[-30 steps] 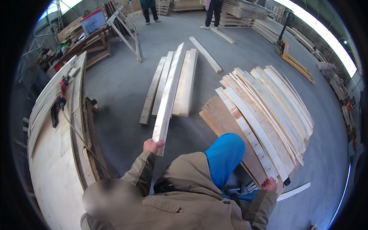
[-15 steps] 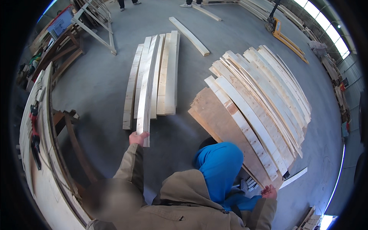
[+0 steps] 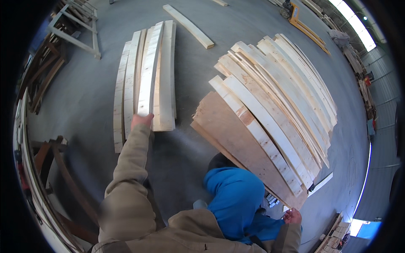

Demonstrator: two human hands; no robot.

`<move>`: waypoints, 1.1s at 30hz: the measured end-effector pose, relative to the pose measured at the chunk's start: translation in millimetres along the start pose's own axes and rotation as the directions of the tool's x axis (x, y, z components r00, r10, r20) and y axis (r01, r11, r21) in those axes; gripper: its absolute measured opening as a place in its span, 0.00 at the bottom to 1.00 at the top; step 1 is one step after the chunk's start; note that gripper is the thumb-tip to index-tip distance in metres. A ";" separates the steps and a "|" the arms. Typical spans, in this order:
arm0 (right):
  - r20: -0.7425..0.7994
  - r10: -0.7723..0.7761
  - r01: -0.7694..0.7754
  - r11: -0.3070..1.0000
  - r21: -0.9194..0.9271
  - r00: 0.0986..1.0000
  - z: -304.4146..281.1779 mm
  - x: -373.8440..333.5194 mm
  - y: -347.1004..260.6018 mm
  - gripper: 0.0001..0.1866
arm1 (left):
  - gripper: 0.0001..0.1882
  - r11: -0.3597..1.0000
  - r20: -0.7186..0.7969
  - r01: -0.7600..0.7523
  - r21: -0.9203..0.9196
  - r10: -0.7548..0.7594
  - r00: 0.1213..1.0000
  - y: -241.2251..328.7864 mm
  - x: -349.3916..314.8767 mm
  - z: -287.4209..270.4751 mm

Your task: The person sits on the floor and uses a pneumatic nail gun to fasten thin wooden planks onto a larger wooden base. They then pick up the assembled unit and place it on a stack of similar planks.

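Note:
My left hand (image 3: 142, 121) reaches forward, closed round the near end of a long pale wooden board (image 3: 149, 71). That board lies along the top of a left-hand row of similar boards (image 3: 167, 88). Down at the right, my right hand (image 3: 292, 216) has its fingers curled beside the near corner of a brown plywood sheet (image 3: 228, 130). Whether it holds the sheet's edge or something small cannot be made out. On the plywood rests a broad, fanned stack of pale boards (image 3: 270, 84), beside my bent blue-trousered knee (image 3: 236, 189).
A single board (image 3: 187, 25) lies on the grey floor ahead. A yellow pallet jack (image 3: 306, 27) stands far right, and a wooden trestle frame (image 3: 76, 40) far left. Close on my left runs a bench edge (image 3: 36, 185). More wood (image 3: 335, 238) is piled at lower right.
My left arm has stretched forward, and the held board has gone away from me onto the row. The view has shifted. My right hand stays by the plywood corner.

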State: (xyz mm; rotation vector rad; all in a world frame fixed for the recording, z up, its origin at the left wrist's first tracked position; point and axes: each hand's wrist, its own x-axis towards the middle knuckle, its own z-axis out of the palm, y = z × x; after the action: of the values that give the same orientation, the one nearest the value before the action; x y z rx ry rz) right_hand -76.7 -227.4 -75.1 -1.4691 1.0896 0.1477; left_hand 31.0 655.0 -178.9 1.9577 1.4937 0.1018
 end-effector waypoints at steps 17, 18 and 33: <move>0.077 0.029 0.016 0.849 -0.529 0.997 18.5 -1.5 10.3 0.30 | 0.54 0.987 0.013 0.043 0.156 -0.046 0.999 -38.2 11.5 50.4; 0.074 0.027 0.017 0.838 -0.545 0.997 19.6 -1.2 10.9 0.30 | 0.55 0.981 -0.004 -0.002 0.193 0.003 1.000 -41.7 10.7 56.3; 0.142 -0.032 0.115 0.765 -0.634 0.989 38.8 -14.9 15.1 0.34 | 0.57 0.978 -0.015 -0.210 0.002 0.210 0.978 -127.2 -57.5 104.5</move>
State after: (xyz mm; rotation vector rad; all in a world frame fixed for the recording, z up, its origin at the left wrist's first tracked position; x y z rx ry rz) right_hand -75.9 -184.5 -85.9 -2.0831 0.9117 0.6011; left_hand -48.7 572.9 -310.5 2.1145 1.2913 0.2088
